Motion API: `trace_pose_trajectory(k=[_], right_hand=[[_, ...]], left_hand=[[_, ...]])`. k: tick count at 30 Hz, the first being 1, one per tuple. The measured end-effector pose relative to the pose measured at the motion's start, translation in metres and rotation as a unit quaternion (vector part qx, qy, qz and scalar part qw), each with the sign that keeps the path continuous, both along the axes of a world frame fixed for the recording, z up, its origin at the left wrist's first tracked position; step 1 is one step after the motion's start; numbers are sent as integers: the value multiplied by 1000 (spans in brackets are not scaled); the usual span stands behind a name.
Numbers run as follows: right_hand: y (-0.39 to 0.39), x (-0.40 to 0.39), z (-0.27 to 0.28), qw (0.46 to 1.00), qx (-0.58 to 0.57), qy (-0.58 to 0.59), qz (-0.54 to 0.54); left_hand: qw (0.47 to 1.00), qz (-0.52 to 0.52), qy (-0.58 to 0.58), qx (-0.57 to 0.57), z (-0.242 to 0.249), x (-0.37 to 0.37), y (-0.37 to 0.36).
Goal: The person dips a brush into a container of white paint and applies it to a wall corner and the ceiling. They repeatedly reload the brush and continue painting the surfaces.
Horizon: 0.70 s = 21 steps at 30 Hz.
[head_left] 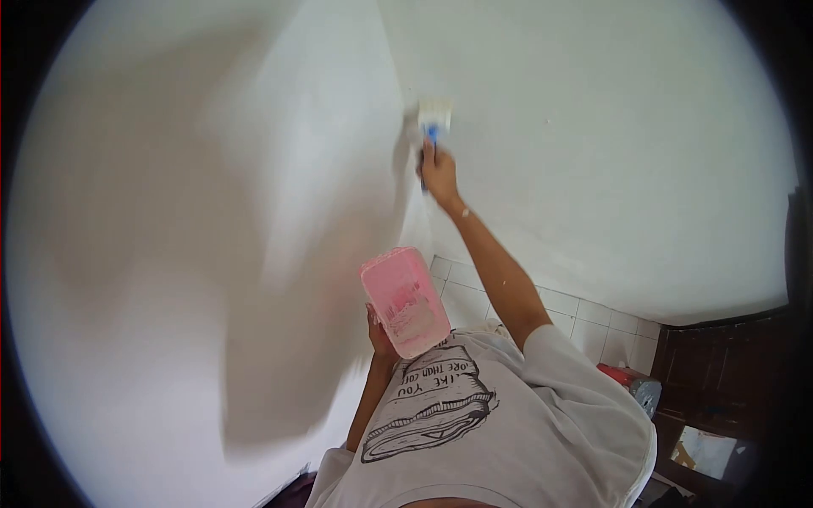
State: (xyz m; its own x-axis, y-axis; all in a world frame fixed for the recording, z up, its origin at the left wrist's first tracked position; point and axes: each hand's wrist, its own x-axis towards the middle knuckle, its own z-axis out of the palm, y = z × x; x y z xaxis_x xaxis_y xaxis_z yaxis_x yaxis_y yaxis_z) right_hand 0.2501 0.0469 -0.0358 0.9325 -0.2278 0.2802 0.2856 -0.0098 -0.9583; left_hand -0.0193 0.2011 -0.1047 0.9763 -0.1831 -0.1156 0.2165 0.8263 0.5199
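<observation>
My right hand (439,176) is raised near the wall corner, its fingers wrapped round the handle of a blue-handled putty knife (434,124). The knife's wide, pale blade points up and lies close to or against the right-hand wall (593,152); contact is hard to make out. Low in front of my chest, my left hand (379,333) grips a pink plastic tub (398,284) by its left side. Some of its fingers are hidden behind the tub. Pale, pasty filler (415,320) smears the inside of the tub, mostly in its lower part.
A white wall (279,186) with shadows on it rises at my left and meets the other wall in a corner. White tiles (584,313) run below. A dark wooden door or cabinet (720,368) and a red-and-grey object (639,385) are at the lower right.
</observation>
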Motion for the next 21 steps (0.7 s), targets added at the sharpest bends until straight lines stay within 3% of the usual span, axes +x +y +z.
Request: trace_pose_trajectory(k=[2, 3, 4, 6, 8, 10, 11, 13, 15, 17, 19, 21], right_hand=[[-1, -15, -87, 969, 74, 232, 50], [-2, -22, -95, 939, 137, 312, 44], [-6, -17, -97, 939, 140, 312, 39], [-21, 3, -51, 926, 310, 216, 9], [-51, -8, 71, 922, 343, 140, 114], [-51, -48, 171, 950, 263, 60, 155], [-46, -58, 182, 951, 261, 61, 153], [-36, -75, 192, 988, 76, -67, 114], [-38, -57, 118, 987, 140, -8, 77], [-42, -59, 14, 992, 115, 44, 26], [-42, -74, -95, 961, 194, 197, 22], [-50, -82, -130, 931, 250, 266, -16]], left_hand=[[1000, 11, 13, 1, -13, -1, 4], [1000, 6, 14, 1, -9, -3, 1], [999, 21, 23, 25, -4, -5, 0], [998, 30, 28, 49, 1, 1, 0], [1000, -5, 6, -19, -2, 1, 0], [999, -15, 15, -31, -3, -1, 2], [999, -22, 21, -41, -1, 0, 1], [999, -27, 20, -36, -3, 2, 3], [999, -31, 24, -21, -6, 0, 7], [999, -3, 43, 14, -7, -1, 8], [999, -10, 40, 10, -9, 1, 11], [999, -17, 40, 2, -10, -4, 7]])
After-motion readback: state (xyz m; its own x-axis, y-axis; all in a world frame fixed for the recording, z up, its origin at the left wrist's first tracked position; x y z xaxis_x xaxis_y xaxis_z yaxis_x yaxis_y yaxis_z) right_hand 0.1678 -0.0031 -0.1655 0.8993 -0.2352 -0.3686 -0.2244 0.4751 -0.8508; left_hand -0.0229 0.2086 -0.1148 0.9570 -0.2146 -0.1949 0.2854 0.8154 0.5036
